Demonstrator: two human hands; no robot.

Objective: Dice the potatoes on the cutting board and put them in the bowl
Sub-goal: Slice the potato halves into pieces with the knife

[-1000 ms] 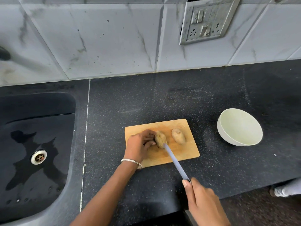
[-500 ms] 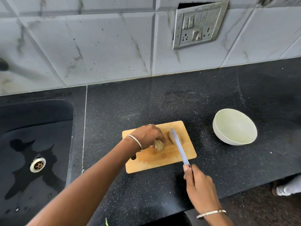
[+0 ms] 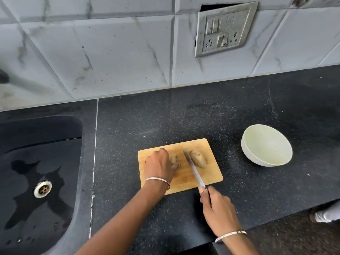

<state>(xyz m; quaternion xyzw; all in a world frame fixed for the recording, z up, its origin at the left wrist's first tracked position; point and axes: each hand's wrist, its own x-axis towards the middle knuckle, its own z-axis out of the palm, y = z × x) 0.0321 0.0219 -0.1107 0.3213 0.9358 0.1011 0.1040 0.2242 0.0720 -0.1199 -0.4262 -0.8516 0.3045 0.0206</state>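
On the dark speckled worktop [image 3: 184, 122], a wooden cutting board [image 3: 207, 173] lay a little back from the front edge, its long side roughly parallel to that edge. Two whole, unpeeled potatoes sat on its far half. The left hand [image 3: 159, 165] curled its fingers over the left potato [image 3: 173, 158] and held it down on the wood. The right potato [image 3: 198, 159] lay free, nearer the board's right edge. The right hand [image 3: 217, 208] was wrapped round the handle of a knife [image 3: 193, 168], forefinger along the top, just off the board's near edge. The blade ran out over the board between the two potatoes, its tip just beside the right one; whether the edge touched the wood could not be told.

A pale bowl [image 3: 246, 153] stood to the right, well apart from the board, with speckled worktop between them; only its smooth inner wall showed inside. To the left, past a pale seam, a black sink [image 3: 36, 137] held dark wet patches around its metal drain [image 3: 42, 189]. On the tiled wall [image 3: 110, 52] hung a grey switch plate [image 3: 223, 30], its markings too small to read. A thin bangle circled each wrist
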